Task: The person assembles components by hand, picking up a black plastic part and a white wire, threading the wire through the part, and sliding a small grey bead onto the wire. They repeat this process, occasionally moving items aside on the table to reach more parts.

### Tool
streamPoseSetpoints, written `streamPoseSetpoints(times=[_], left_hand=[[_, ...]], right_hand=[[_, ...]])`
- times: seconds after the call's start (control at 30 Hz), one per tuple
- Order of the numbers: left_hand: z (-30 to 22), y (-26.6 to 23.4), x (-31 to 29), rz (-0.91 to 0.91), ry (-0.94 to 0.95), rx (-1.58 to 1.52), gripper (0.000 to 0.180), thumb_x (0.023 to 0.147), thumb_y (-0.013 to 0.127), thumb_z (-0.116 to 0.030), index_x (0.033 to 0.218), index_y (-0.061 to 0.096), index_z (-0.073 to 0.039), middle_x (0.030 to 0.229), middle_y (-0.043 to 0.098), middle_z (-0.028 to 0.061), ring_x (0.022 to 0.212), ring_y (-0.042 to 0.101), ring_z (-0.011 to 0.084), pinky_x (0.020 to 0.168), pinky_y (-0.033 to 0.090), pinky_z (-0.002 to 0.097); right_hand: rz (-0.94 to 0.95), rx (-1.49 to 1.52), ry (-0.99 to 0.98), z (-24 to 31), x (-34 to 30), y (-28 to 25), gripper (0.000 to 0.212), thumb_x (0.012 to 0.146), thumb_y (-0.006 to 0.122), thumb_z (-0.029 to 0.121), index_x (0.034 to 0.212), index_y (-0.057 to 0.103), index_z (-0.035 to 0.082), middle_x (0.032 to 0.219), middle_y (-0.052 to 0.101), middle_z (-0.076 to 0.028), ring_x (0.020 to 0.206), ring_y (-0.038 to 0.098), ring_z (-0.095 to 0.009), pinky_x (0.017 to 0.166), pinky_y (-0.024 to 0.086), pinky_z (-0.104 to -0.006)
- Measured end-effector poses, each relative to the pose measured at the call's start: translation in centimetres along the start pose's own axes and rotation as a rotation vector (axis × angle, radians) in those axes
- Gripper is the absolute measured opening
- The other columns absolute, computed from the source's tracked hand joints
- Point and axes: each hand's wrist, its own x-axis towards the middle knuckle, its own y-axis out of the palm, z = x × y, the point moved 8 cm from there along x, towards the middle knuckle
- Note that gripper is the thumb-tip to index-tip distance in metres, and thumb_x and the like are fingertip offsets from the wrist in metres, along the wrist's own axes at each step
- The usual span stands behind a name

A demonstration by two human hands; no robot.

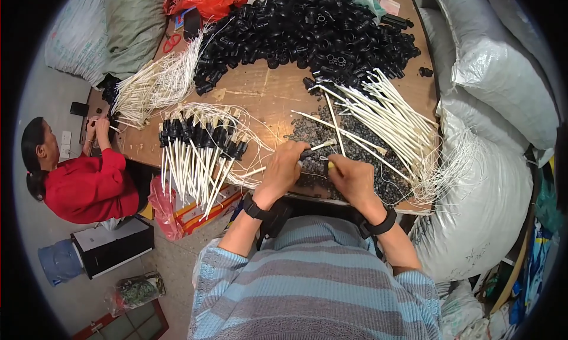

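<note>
My left hand (284,166) is closed near the table's front edge, its fingers pinching a small black fitting (306,154). A short white tube (324,145) points right from beside that fitting. Just to the right, my right hand (353,175) is closed around something with a yellow end (331,164); its kind is mostly hidden. A thin white wire (323,158) shows between the two hands, which are close together but apart. Small dark pieces (378,180) lie spread beneath and around them. A bundle of white tubes (384,115) with thin wires lies right of my right hand.
Black ring-shaped parts (319,32) are heaped at the back. White tubes with black fittings (198,148) hang over the front edge at left, below a white wire bundle (160,86). Stuffed sacks (479,192) stand at right. A person in red (89,177) works at the far left.
</note>
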Motion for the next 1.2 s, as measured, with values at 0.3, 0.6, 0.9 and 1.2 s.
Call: streamPoseSetpoints(times=[0.3, 0.6, 0.9, 1.2], left_hand=[[-2.1, 1.0, 0.2, 0.158, 0.011, 0.079, 0.042, 0.070, 0.053, 0.010, 0.109, 0.057, -0.005, 0.094, 0.056, 0.0172, 0.098, 0.053, 0.0389, 0.088, 0.043, 0.0431], [-2.4, 2.7, -0.2, 0.340, -0.069, -0.140, 0.049, 0.071, 0.054, 0.009, 0.116, 0.054, -0.008, 0.104, 0.060, 0.0139, 0.099, 0.056, 0.0348, 0.082, 0.045, 0.0412], [-3.2, -0.8, 0.1, -0.101, 0.171, -0.178, 0.027, 0.063, 0.065, 0.010, 0.085, 0.064, -0.005, 0.081, 0.061, 0.0051, 0.079, 0.056, 0.0230, 0.072, 0.045, 0.0339], [-3.2, -0.9, -0.7, 0.028, 0.275, -0.283, 0.026, 0.062, 0.064, 0.012, 0.082, 0.065, -0.004, 0.082, 0.061, 0.0055, 0.077, 0.058, 0.0224, 0.068, 0.048, 0.0339]], right_hand=[[-0.067, 0.087, -0.008, -0.2, 0.2, 0.0, 0.002, 0.080, 0.062, 0.012, 0.080, 0.063, 0.011, 0.062, 0.058, -0.012, 0.054, 0.060, -0.031, 0.048, 0.045, -0.0405], [0.106, 0.234, -0.089, 0.7, -0.3, 1.0, 0.017, 0.082, 0.060, 0.008, 0.098, 0.060, 0.006, 0.074, 0.062, -0.015, 0.065, 0.061, -0.037, 0.052, 0.047, -0.0430], [0.154, -0.012, -0.023, -0.1, -0.8, 2.3, 0.025, 0.084, 0.059, 0.005, 0.109, 0.059, 0.007, 0.086, 0.065, -0.014, 0.074, 0.064, -0.035, 0.057, 0.050, -0.0415], [0.073, 0.317, -0.085, 1.3, -1.2, 1.6, 0.009, 0.082, 0.062, 0.011, 0.090, 0.066, 0.011, 0.067, 0.060, -0.013, 0.056, 0.060, -0.031, 0.050, 0.046, -0.0381]])
